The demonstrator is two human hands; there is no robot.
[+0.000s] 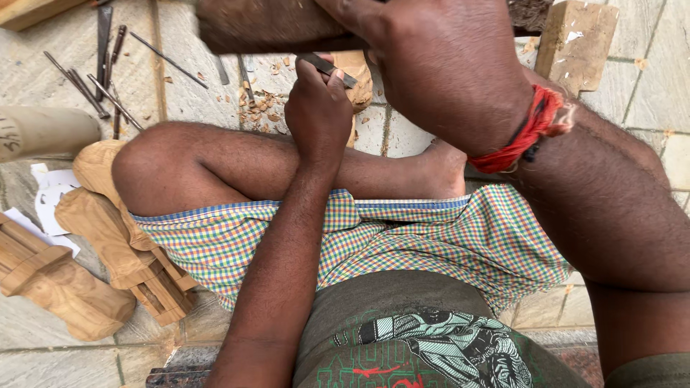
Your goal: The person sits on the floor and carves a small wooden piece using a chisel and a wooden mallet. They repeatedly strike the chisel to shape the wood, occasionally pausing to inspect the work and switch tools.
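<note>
near left: three pale carved wooden figures [108, 237] on stone floor | centre: left hand [318, 115] clenched round one dark metal chisel [327, 68], tip on small pale wood carving [357, 75] | right hand [438, 65] grasping one dark wooden mallet block [266, 25] | far left: about eight thin metal chisels [100, 82] | far right: one pale wood block [575, 43]

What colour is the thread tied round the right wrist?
Red, with a dark strand in it: the thread circles the wrist behind the right hand. The head view shows it.
</note>
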